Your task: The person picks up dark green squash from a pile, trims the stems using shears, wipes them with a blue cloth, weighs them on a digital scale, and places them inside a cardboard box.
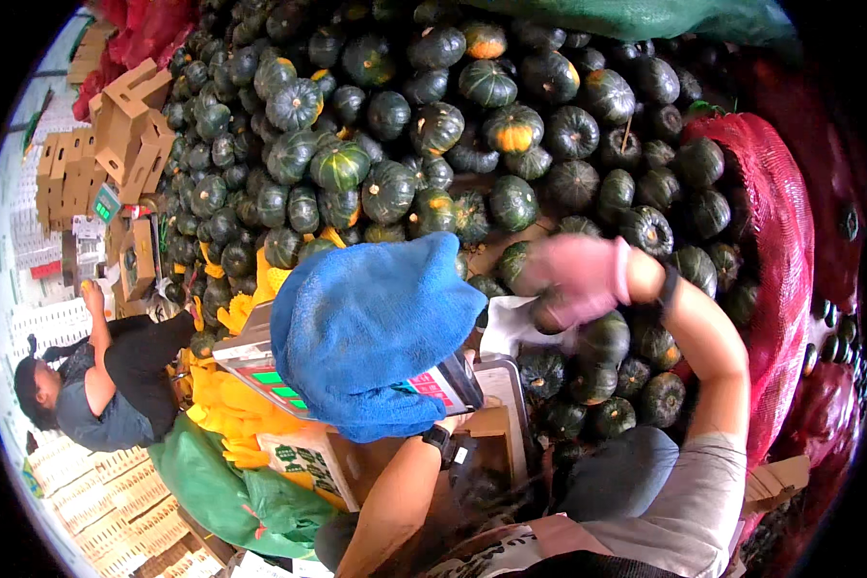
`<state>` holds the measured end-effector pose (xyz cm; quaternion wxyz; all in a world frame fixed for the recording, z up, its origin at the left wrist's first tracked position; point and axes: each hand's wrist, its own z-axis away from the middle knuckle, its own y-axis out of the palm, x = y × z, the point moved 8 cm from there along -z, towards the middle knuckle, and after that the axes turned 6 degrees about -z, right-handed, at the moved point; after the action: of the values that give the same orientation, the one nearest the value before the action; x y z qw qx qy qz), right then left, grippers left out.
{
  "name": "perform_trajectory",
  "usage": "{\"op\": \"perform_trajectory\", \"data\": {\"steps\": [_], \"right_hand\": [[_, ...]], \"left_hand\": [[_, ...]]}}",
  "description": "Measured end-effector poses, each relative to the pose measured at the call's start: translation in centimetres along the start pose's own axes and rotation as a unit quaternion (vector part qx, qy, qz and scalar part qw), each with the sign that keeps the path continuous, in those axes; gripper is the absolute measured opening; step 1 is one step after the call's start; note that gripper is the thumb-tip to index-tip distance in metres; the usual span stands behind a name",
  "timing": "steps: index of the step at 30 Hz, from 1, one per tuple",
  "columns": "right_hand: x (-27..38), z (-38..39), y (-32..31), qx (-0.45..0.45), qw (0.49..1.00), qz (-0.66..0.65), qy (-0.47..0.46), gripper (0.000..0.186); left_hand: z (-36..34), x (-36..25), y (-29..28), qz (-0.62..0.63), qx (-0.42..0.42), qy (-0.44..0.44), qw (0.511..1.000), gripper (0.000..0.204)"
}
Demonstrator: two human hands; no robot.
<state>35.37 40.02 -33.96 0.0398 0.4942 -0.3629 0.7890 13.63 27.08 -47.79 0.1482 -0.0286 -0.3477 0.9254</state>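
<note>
Blue cloth (371, 328), dark squash (547, 316) against right fingers (561, 260)

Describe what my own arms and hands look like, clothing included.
Your right hand wears a pink glove with a pink cuff; a dark wristband circles that forearm, below a short, pale grey sleeve. Your left wrist has a black watch. The left hand is mostly hidden, so any glove there is unclear.
</note>
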Motion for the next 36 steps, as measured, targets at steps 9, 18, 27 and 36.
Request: {"op": "perform_trajectory", "data": {"steps": [9,18,27,36], "right_hand": [[-14.7,-16.7,-2.0,-0.384,0.76,-0.25,0.461,0.055],[-16.3,-17.7,0.2,-0.476,0.652,-0.514,0.289,0.061],[-18.1,-20.8,-2.5,-0.34,0.786,-0.306,0.415,0.056],[-14.4,-16.6,-2.7,-0.557,0.734,-0.347,0.174,0.076]], "left_hand": [[0.0,-0.8,1.4,-0.005,-0.076,0.016,0.997,0.112],[-0.4,0.1,1.0,0.08,-0.052,0.032,0.995,0.115],[-0.8,-0.7,1.4,0.085,-0.066,0.053,0.993,0.108],[0.5,-0.9,-1.1,0.009,-0.064,0.064,0.996,0.107]]}}
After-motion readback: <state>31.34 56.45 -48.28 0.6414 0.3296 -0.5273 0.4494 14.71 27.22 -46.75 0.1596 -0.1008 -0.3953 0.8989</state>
